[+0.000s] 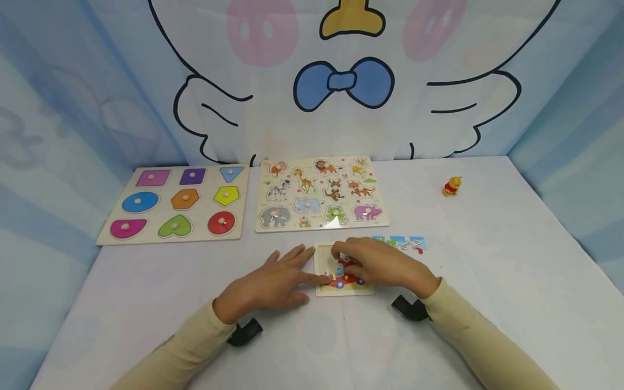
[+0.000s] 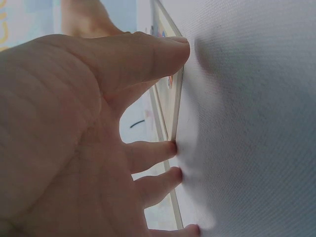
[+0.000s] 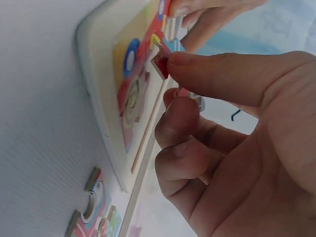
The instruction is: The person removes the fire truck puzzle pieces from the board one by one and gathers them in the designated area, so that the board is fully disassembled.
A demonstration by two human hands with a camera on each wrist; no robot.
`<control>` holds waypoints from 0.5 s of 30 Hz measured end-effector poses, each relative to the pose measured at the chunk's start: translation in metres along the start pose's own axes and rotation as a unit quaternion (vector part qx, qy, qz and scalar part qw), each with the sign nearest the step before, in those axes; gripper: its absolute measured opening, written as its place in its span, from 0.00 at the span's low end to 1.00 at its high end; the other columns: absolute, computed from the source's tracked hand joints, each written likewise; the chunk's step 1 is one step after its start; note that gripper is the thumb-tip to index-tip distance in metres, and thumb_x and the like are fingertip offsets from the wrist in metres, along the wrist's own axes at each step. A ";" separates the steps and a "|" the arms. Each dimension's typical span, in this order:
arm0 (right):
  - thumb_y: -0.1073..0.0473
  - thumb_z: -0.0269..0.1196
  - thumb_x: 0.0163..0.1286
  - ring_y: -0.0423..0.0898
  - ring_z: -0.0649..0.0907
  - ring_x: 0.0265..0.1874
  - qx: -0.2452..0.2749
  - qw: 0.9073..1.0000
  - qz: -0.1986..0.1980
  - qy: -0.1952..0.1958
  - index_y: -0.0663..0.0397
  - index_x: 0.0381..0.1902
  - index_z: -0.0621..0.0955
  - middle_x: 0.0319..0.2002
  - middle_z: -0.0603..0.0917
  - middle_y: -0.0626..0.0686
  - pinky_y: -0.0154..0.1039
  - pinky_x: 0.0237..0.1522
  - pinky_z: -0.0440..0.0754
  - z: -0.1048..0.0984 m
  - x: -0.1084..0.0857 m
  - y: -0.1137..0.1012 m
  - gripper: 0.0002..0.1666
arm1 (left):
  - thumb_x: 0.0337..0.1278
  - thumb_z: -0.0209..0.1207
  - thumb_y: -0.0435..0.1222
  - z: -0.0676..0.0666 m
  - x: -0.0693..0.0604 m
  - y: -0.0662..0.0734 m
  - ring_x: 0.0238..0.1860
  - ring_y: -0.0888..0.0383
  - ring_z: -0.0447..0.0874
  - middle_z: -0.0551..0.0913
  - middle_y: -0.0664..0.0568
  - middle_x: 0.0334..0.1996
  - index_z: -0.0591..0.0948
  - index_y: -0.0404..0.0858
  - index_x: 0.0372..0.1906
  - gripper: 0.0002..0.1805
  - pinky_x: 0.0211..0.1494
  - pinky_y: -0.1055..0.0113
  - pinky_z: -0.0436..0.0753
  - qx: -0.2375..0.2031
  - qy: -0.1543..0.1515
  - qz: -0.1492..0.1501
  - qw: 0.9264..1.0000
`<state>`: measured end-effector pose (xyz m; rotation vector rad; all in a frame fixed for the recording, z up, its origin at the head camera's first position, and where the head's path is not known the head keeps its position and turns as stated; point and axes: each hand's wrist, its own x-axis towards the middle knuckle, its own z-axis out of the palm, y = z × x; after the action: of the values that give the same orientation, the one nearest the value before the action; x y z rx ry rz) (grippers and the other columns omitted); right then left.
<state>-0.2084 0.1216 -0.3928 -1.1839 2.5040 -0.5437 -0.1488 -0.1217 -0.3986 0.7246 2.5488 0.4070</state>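
Observation:
A small framed jigsaw (image 1: 344, 291) with a red car picture lies on the white table between both hands. My right hand (image 1: 385, 265) pinches a red puzzle piece (image 3: 162, 63) between thumb and fingers, tilted above the picture in the right wrist view. My left hand (image 1: 275, 281) is spread, its index finger touching the picture's left part and other fingertips resting at the frame's left side and on the cloth. Loose puzzle pieces (image 1: 418, 242) lie behind my right hand; more of their edges show in the right wrist view (image 3: 94, 212).
Behind the frame stand a wooden animal peg board (image 1: 322, 226) and, to its left, a shape peg board (image 1: 195, 236). A small yellow bear figure (image 1: 452, 186) in red is at the back right. Printed curtains (image 1: 341, 130) border the table (image 1: 312, 352).

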 end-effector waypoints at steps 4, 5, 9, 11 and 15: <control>0.66 0.67 0.70 0.39 0.76 0.30 0.023 1.000 -0.019 0.001 0.50 0.48 0.81 0.32 0.78 0.41 0.35 0.35 0.77 -0.002 0.001 0.001 0.11 | 0.67 0.66 0.44 -0.001 0.000 0.000 0.82 0.45 0.42 0.53 0.46 0.81 0.76 0.63 0.70 0.28 0.75 0.31 0.50 0.003 0.001 0.002 1.000; 0.67 0.66 0.70 0.38 0.76 0.30 0.029 0.999 -0.023 0.001 0.50 0.47 0.81 0.31 0.78 0.41 0.35 0.35 0.77 -0.003 0.001 0.002 0.11 | 0.67 0.66 0.44 -0.001 0.000 0.000 0.82 0.45 0.42 0.53 0.46 0.81 0.76 0.63 0.70 0.28 0.75 0.31 0.50 0.003 0.001 0.002 1.000; 0.68 0.66 0.70 0.37 0.76 0.29 0.054 0.998 -0.042 0.000 0.50 0.44 0.80 0.30 0.77 0.40 0.35 0.33 0.76 -0.004 0.002 0.004 0.09 | 0.67 0.66 0.44 -0.001 0.000 0.000 0.82 0.45 0.42 0.53 0.46 0.81 0.76 0.63 0.70 0.28 0.75 0.31 0.49 0.002 0.001 0.002 1.000; 0.68 0.66 0.70 0.37 0.76 0.29 0.065 0.997 -0.051 0.002 0.50 0.43 0.80 0.29 0.77 0.40 0.34 0.32 0.76 -0.006 0.000 0.004 0.09 | 0.67 0.66 0.43 -0.001 0.001 0.000 0.82 0.45 0.42 0.53 0.46 0.81 0.76 0.63 0.70 0.28 0.75 0.31 0.49 0.001 -0.001 0.000 1.000; 0.67 0.66 0.71 0.38 0.76 0.29 0.085 0.995 -0.050 0.017 0.49 0.42 0.80 0.29 0.77 0.40 0.35 0.33 0.76 -0.018 -0.008 0.005 0.08 | 0.67 0.66 0.43 -0.001 0.001 0.000 0.82 0.44 0.42 0.53 0.46 0.81 0.77 0.63 0.70 0.28 0.75 0.31 0.49 -0.002 -0.001 -0.001 1.000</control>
<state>-0.2151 0.1346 -0.3786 -1.2494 2.3798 -0.7923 -0.1495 -0.1213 -0.3982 0.7201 2.5455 0.4087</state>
